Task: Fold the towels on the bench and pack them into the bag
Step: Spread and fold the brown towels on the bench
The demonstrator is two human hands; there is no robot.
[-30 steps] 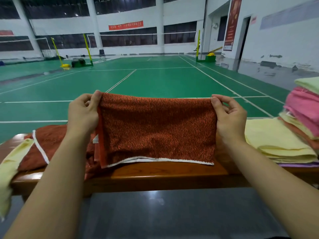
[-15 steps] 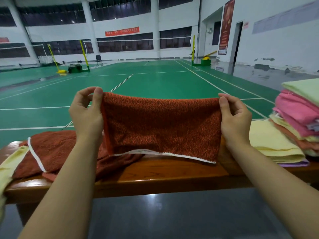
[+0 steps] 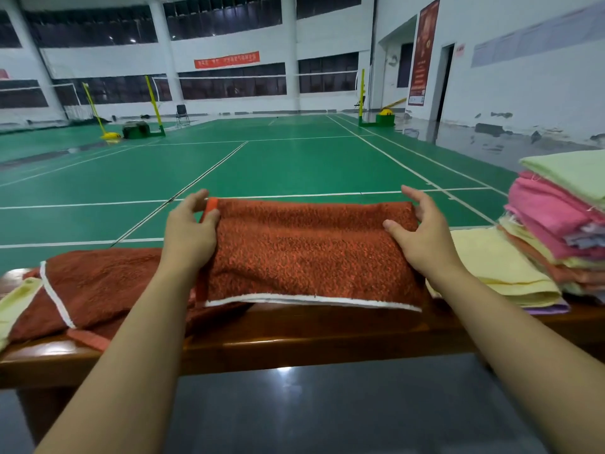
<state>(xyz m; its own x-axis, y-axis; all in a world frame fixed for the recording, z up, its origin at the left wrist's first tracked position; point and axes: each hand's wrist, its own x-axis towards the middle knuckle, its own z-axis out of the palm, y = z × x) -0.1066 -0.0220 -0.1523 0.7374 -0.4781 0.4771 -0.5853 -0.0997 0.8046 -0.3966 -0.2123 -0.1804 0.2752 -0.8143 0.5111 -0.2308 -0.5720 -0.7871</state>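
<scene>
The bench ran across the view, wooden and glossy, with a green court beyond it. On its right end stood a stack of folded towels in pink, yellow and pale green, with a flat yellow towel just beside it. On the left end lay a rumpled rust towel with a white hem, touching a pale yellow cloth at the edge of view. No bag was in view.

Between them, on the middle of the bench, lay the orange towel, already doubled, its white-trimmed edge toward the person and its far fold raised slightly off the wood. It looked light, soft and limp, a terry cloth that would sag wherever unsupported and cling a little to its neighbours rather than slide. It would likely handle best taken at the two far corners or along a short side, both layers pinched together so the fold does not slip apart.

The left hand pinched the far left corner, thumb on the near face and fingers behind. The right hand sat at the far right corner with fingers spread and loosely extended, thumb lying on the cloth, touching rather than gripping. Both forearms reached forward, roughly parallel, wrists low over the bench.
</scene>
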